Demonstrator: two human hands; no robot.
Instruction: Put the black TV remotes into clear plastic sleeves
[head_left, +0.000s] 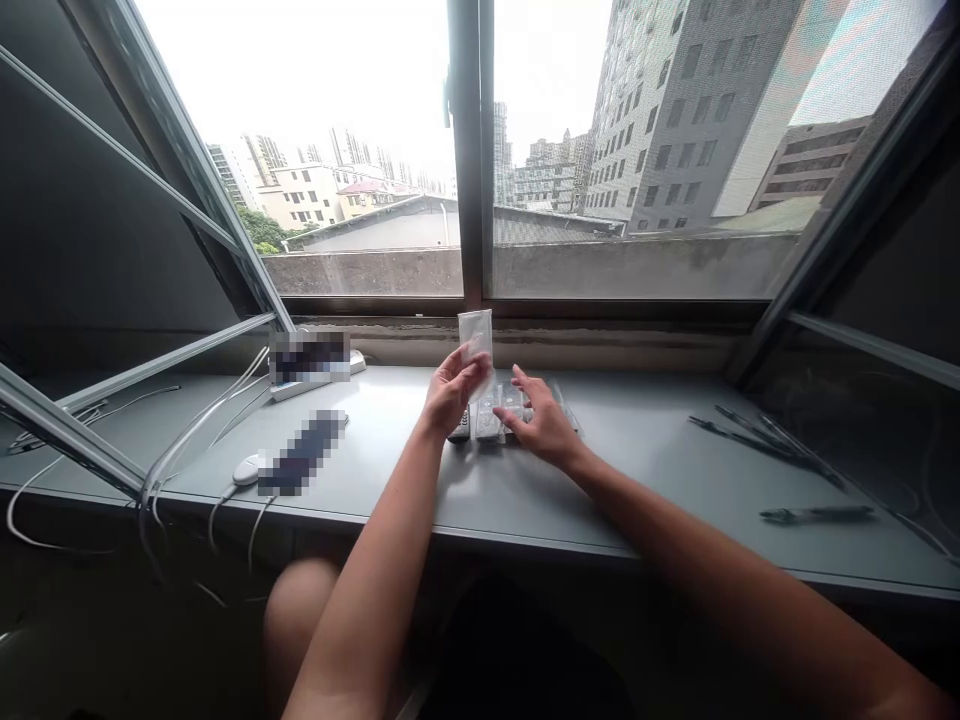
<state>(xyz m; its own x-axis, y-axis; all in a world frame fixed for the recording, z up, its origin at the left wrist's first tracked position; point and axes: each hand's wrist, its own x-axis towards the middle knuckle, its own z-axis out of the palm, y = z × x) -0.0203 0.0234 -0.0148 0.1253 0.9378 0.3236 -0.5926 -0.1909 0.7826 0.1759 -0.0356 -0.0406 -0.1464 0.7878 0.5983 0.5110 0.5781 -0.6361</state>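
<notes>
My left hand is closed in a pinch on a clear plastic bag, held upright above the desk. Below it lies a dark remote control, partly hidden by the hand and wrist. Beside that, a remote in a clear plastic sleeve rests on the desk, and several similar sleeved items continue to the right, largely covered. My right hand hovers at these sleeved items with its fingers spread and nothing in its grasp. Whether its fingertips touch them, I cannot tell.
A grey desk runs under a window. Left of my hands are a white power strip, blurred-out devices, a white round charger and loose white cables. Several pens lie on the right. Metal frames stand at both sides.
</notes>
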